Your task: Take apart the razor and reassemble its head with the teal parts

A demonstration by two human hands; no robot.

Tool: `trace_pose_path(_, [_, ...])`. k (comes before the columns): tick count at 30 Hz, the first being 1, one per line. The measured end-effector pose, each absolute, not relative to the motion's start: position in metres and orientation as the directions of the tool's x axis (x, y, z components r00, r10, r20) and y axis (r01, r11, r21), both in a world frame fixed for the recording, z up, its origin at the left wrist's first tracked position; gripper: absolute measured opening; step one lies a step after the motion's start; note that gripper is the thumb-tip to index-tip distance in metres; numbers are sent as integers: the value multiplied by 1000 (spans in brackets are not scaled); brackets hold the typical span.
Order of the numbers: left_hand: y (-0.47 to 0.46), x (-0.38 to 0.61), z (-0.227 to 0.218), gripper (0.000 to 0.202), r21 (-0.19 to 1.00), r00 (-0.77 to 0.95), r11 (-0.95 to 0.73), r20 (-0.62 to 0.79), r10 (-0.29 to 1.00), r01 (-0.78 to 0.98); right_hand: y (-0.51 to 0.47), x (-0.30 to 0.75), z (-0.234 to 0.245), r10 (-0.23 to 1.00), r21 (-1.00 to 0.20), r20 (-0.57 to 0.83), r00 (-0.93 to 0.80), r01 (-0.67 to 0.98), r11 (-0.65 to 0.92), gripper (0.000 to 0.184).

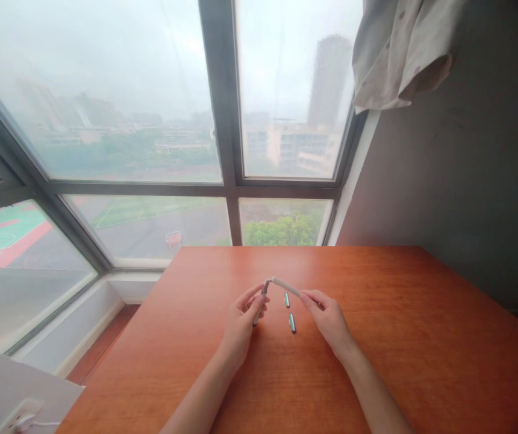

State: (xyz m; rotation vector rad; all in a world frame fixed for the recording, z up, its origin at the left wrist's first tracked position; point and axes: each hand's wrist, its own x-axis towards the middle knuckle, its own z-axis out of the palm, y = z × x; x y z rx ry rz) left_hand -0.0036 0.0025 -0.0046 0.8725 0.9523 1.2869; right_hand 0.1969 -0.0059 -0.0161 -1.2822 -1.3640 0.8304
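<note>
Both hands over the desk (pixel 403 361), each closed on something. Left hand (pixel 241 325) grips a slim grey piece (pixel 265 287) between thumb and curled fingers; it stands tilted, top end poking above the grip, lower end out below the palm. Right hand (pixel 330 319) pinches the near end of a pale grey stick (pixel 286 286) with thumb and fingertips; stick slopes up toward the left hand. The two upper ends meet or nearly meet between the hands, clear of the desktop. Can't tell if they're joined.

Two small green-and-dark strips (pixel 292 322) lie flat on the desk between the hands, one beyond the other, a gap between them, both nearer the right hand's side of the grey piece.

Surroundings: framed window (pixel 229 190) past the desk's far edge, pale garment (pixel 399 54) hanging upper right, grey wall (pixel 439 181) below it, wall socket (pixel 19 416) lower left.
</note>
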Motion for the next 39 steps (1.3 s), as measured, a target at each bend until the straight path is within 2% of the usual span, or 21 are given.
trace_pose_path(30, [-3, 1, 3, 45, 953, 34, 64, -57, 998, -296, -7, 194, -14, 974, -948, 216, 74, 253, 192, 30])
trace_pose_path(39, [-3, 2, 3, 46, 944, 39, 71, -62, 997, -321, -8, 194, -12, 975, -956, 204, 87, 234, 179, 31])
